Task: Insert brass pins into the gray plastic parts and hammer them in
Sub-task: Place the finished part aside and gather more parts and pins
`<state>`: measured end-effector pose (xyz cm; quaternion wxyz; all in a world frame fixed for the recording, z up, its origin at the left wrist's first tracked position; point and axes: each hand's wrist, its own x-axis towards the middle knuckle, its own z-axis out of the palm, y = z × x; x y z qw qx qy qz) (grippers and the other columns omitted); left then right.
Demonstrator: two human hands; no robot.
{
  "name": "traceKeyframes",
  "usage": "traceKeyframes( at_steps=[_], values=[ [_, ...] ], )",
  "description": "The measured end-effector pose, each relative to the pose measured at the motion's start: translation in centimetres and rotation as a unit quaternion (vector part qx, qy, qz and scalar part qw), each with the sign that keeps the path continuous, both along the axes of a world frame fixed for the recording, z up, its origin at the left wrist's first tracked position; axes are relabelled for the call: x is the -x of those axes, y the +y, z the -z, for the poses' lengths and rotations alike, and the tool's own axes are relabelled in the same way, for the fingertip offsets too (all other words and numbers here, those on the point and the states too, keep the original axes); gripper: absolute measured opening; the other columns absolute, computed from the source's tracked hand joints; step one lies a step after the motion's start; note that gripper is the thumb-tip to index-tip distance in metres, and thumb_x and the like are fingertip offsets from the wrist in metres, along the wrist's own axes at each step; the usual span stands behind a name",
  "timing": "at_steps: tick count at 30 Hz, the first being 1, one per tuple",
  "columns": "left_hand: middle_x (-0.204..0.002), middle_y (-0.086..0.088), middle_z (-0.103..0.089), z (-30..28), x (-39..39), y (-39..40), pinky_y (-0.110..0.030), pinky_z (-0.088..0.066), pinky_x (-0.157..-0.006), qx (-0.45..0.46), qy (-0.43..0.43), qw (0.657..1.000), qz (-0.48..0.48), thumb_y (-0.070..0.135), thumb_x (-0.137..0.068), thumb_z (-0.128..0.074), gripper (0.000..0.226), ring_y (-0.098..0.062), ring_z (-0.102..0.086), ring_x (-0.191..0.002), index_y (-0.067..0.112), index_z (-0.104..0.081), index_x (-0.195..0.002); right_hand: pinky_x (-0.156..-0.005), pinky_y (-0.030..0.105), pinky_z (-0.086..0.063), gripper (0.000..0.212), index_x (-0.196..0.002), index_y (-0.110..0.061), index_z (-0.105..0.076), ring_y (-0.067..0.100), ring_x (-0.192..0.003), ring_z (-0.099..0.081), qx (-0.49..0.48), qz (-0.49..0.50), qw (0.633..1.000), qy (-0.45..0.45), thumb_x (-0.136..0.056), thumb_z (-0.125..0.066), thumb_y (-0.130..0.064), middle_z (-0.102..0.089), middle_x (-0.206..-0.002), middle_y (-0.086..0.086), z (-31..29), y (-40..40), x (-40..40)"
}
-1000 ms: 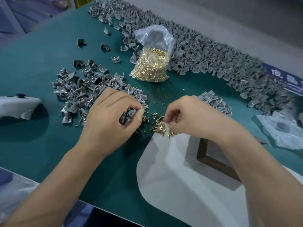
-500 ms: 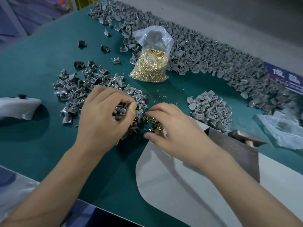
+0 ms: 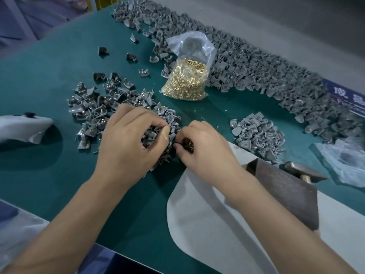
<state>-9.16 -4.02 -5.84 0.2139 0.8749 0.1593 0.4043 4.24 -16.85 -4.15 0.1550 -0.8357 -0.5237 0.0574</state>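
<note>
Green cloth covers the big table (image 3: 49, 76), and gray bits lie all over it. A long heap of gray plastic parts (image 3: 256, 62) runs along the far edge. A clear bag of brass pins (image 3: 186, 84) stands near the middle. A small neat pile of gray parts (image 3: 256, 133) sits to the right, and close to it lie a dark block (image 3: 286, 192) and a hammer (image 3: 304, 171), which no hand touches.

Both hands work at the near pile of parts (image 3: 94, 107), where many pieces already show a pin. The left hand (image 3: 126, 147) has its fingers curled, and its thumb and first finger pinch one gray part (image 3: 170, 133). The right hand (image 3: 205, 147) is curled too, with its fingertips bunched over a little heap of loose pins (image 3: 187, 144). I think it is pinching one pin, but I cannot see that pin clearly.

I think the pins are tiny, hard and smooth, so they could slip or roll away. It looks best to hold one by its thin stem, with the head end free. The gray parts look light and stiff, with thin curved walls. A good place to hold one is by its sides, so the hole stays open. A hard hit could crack one.
</note>
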Motion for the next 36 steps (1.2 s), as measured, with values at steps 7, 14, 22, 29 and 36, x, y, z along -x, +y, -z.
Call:
traceKeyframes(
  at_steps=[7, 14, 22, 29, 36],
  values=[
    [-0.090, 0.001, -0.070, 0.2, 0.0, 0.0, -0.040, -0.047, -0.083, 0.001, 0.004, 1.000, 0.005, 0.017, -0.093, -0.068, 0.010, -0.025, -0.057, -0.088, 0.009, -0.072, -0.089, -0.085, 0.034, -0.044, 0.007, -0.088, -0.015, -0.060, 0.020, -0.096, -0.048, 0.053, -0.040, 0.998, 0.016, -0.090, -0.063, -0.021, -0.054, -0.092, -0.001, -0.8, -1.0, -0.3],
    [-0.090, 0.002, -0.070, 0.4, 0.0, 0.1, -0.044, -0.048, -0.080, 0.017, 0.002, 1.000, 0.008, 0.018, -0.093, -0.069, 0.010, -0.024, -0.057, -0.089, 0.010, -0.072, -0.088, -0.086, 0.031, -0.044, 0.004, -0.094, -0.016, -0.066, 0.016, -0.094, -0.051, 0.062, -0.054, 0.996, 0.034, -0.092, -0.064, -0.020, -0.055, -0.094, -0.004, -1.4, -2.3, -1.1],
    [-0.088, 0.005, -0.068, -0.1, 0.1, -0.1, -0.041, -0.047, -0.082, 0.034, 0.033, 0.999, 0.013, 0.019, -0.092, -0.069, 0.008, -0.021, -0.056, -0.090, 0.014, -0.072, -0.087, -0.081, 0.042, -0.050, 0.004, -0.084, -0.021, -0.064, 0.016, -0.087, -0.054, 0.064, -0.028, 0.997, 0.029, -0.088, -0.064, -0.018, -0.055, -0.088, -0.007, -2.1, -6.0, -1.9],
    [-0.091, 0.004, -0.070, 0.3, -0.1, -0.1, -0.042, -0.048, -0.082, 0.015, 0.036, 0.999, 0.013, 0.021, -0.093, -0.069, 0.010, -0.022, -0.055, -0.091, 0.012, -0.072, -0.090, -0.099, 0.032, -0.044, 0.036, -0.121, -0.020, -0.069, 0.015, -0.113, -0.053, 0.012, -0.055, 0.998, 0.038, -0.092, -0.070, -0.041, -0.058, -0.114, -0.007, -1.5, -3.2, -0.5],
    [-0.092, 0.004, -0.070, 0.5, -0.3, -0.1, -0.042, -0.048, -0.082, 0.006, 0.041, 0.999, 0.022, 0.018, -0.091, -0.070, 0.008, -0.022, -0.056, -0.090, 0.012, -0.072, -0.089, -0.087, 0.043, -0.049, 0.013, -0.101, -0.012, -0.078, 0.025, -0.099, -0.059, -0.002, -0.084, 0.994, 0.064, -0.091, -0.070, -0.010, -0.064, -0.099, 0.004, -0.5, -0.9, -0.5]
  ],
)
